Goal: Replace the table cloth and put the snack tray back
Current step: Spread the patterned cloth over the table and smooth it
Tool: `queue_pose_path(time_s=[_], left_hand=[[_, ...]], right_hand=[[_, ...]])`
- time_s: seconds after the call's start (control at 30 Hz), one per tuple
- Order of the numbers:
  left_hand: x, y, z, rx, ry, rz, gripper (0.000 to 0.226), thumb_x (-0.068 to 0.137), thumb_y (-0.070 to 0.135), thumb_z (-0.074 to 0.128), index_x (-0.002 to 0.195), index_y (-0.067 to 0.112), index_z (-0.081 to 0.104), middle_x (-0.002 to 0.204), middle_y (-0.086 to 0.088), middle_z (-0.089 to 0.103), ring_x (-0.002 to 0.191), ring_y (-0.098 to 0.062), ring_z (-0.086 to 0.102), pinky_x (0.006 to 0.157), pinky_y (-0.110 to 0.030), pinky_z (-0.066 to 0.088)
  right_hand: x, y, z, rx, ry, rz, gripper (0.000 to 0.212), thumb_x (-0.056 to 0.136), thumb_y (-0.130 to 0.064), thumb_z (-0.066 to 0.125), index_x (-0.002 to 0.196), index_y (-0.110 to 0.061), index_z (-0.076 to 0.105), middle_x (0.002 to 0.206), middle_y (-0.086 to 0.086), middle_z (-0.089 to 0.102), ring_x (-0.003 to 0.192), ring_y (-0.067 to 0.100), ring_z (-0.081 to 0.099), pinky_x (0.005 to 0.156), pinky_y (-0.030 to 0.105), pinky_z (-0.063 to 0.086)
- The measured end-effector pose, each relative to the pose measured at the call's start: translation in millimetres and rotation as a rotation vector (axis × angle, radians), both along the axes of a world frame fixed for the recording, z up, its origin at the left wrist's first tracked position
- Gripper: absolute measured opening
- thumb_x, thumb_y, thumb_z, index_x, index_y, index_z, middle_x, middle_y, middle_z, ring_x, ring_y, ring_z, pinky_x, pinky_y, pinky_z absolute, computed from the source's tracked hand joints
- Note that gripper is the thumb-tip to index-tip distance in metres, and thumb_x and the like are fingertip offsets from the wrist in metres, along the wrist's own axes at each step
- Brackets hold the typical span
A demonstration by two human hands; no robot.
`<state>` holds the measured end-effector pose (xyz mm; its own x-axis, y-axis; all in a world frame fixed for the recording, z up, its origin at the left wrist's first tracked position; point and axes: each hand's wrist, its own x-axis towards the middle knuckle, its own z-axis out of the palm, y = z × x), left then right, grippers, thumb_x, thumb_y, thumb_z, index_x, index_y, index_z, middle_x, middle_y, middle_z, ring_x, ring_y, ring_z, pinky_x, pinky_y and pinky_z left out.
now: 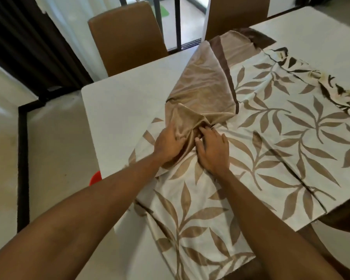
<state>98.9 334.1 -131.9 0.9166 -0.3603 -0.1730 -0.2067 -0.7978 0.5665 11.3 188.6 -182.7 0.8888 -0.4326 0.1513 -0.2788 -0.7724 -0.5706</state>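
Note:
A cream table cloth [271, 138] printed with tan leaves lies partly spread over the white table [117, 110]. Its tan border part with a dark brown stripe is folded over and bunched into a ridge at the table's middle. My left hand [168, 145] grips the bunched tan fold from the left, fingers tucked under the fabric. My right hand [213, 152] rests on the cloth right beside it, fingertips curled into the same fold. No snack tray is in view.
Two brown chairs [125, 37] stand at the table's far side, before a dark railing and white curtain. A red object [95, 177] peeks out below the table's left edge. A dark chair sits at the near right.

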Motion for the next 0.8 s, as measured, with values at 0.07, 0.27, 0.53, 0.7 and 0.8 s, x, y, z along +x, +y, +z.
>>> queue_pose_path(time_s=[0.07,0.27,0.53,0.7,0.8], left_hand=[[11,-4,2,-0.147,-0.008,0.024,0.053,0.098,0.031,0.056,0.148,0.018,0.042,0.129,-0.012,0.061,0.117,-0.03,0.058,0.095,-0.032,0.043],[79,30,12,-0.116,-0.16,0.057,0.026,0.097,0.022,0.044,0.114,0.024,0.063,0.091,0.008,0.05,0.08,-0.018,0.056,0.07,-0.012,0.04],[164,155,12,0.127,-0.137,0.505,0.039,0.097,0.019,0.045,0.134,0.012,0.055,0.134,-0.021,0.045,0.109,-0.045,0.056,0.095,-0.048,0.045],[203,203,-6,0.098,-0.042,0.602,0.056,0.097,0.039,0.055,0.137,0.001,0.05,0.139,-0.02,0.047,0.112,-0.043,0.057,0.091,-0.045,0.047],[223,220,-10,0.058,-0.039,0.632,0.054,0.093,0.028,0.059,0.139,0.002,0.047,0.138,-0.02,0.048,0.113,-0.043,0.057,0.093,-0.044,0.047]], right_hand=[[-3,0,-2,0.034,-0.034,-0.015,0.043,0.102,-0.045,0.042,0.135,-0.023,0.057,0.139,-0.002,0.059,0.133,0.018,0.05,0.116,0.048,0.032],[-6,-3,-3,0.003,-0.04,-0.076,0.034,0.1,-0.038,0.054,0.127,-0.018,0.061,0.144,0.006,0.055,0.127,0.023,0.052,0.107,0.039,0.038],[24,12,7,-0.027,-0.005,-0.229,0.036,0.097,-0.042,0.05,0.114,-0.016,0.069,0.126,0.006,0.065,0.114,0.027,0.058,0.105,0.046,0.042],[87,55,21,-0.1,-0.016,-0.135,0.038,0.095,-0.044,0.046,0.112,-0.021,0.072,0.125,0.005,0.067,0.116,0.028,0.059,0.106,0.053,0.039],[123,88,21,-0.121,0.126,-0.015,0.045,0.098,-0.048,0.043,0.129,-0.021,0.063,0.145,0.007,0.055,0.133,0.03,0.048,0.114,0.058,0.029]])
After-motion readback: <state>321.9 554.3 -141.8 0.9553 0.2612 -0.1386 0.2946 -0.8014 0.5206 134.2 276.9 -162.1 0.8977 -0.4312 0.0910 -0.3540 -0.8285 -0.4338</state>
